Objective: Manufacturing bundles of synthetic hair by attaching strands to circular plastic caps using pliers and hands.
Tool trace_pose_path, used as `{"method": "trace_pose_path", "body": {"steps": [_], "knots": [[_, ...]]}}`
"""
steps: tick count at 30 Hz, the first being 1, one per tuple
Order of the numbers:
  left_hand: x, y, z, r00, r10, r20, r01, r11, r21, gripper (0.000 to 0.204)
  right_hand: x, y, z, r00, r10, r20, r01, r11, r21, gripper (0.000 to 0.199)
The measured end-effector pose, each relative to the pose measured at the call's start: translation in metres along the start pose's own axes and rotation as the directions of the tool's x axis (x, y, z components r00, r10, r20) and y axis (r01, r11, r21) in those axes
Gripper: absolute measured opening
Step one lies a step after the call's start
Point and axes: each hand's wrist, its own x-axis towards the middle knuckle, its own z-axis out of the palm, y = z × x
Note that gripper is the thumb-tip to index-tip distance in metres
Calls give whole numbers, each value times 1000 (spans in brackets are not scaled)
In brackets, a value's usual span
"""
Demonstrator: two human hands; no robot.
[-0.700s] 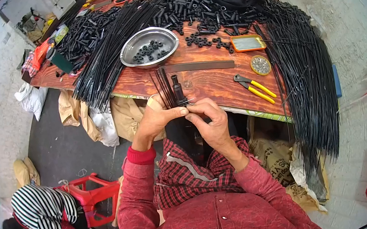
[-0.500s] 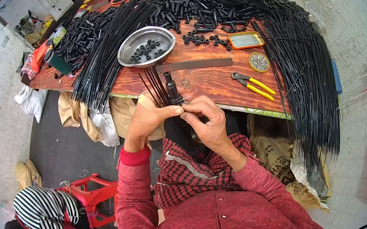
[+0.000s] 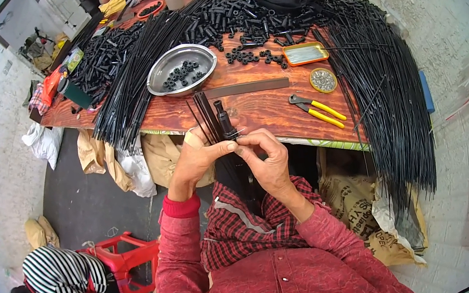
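Note:
My left hand is closed around several thin black rods and a stepped black plastic tube, which stands nearly upright beside them. A tan patch or bandage covers part of this hand. Pinched at the tube's lower end is my right hand, its thumb and forefinger meeting my left thumb. A thin pale pin or wire sticks out sideways near those fingertips; its other end is hidden by the fingers.
On the table are a metal bowl of black rings, a dark flat bar, yellow-handled pliers, an orange tray of thin metal pieces and a round dish. Black rods hang over the right edge. Two people work nearby.
The view has shifted slightly, so the table sits a little lower and more to the left. My hands keep the same hold, with the rods and tube tilted slightly differently.

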Motion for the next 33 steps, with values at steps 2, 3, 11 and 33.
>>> {"method": "trace_pose_path", "body": {"steps": [2,3,11,33], "knots": [[-1,0,-3,1000,-10,-5,10,1000,-30,46,1,-2,1,1000,6,7,-6,1000,4,12],[0,1,-1,1000,-13,-5,13,1000,-28,46,2,-1,1,1000,9,15,-9,1000,3,13],[3,-7,-10,997,-16,-69,15,1000,-23,42,6,9,9,999,-46,-11,46,999,2,15],[-10,10,-11,987,25,-160,1,986,165,42,9,1,22,1000,-5,-9,4,997,-83,12]]}}
